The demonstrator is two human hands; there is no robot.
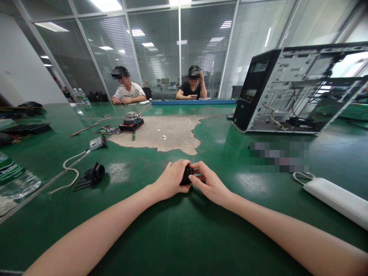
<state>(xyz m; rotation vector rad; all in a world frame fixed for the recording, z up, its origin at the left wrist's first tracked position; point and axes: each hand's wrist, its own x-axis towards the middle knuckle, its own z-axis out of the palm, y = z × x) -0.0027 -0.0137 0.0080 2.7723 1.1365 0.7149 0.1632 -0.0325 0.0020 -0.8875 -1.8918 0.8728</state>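
My left hand [172,178] is closed around a small black part [186,175], just above the green tabletop in the middle of the view. From the other side, the thumb and fingers of my right hand [209,183] pinch the same part. My fingers cover most of it, so its exact kind cannot be made out. To the left lies a black round piece with thin prongs [96,173], touched by neither hand.
An open computer case [255,92] stands at right, near a white power strip [336,197]. At left are a plastic water bottle [17,178], a cable [69,167], a metal bracket [97,142] and a heatsink fan [131,120]. Two people sit across the table.
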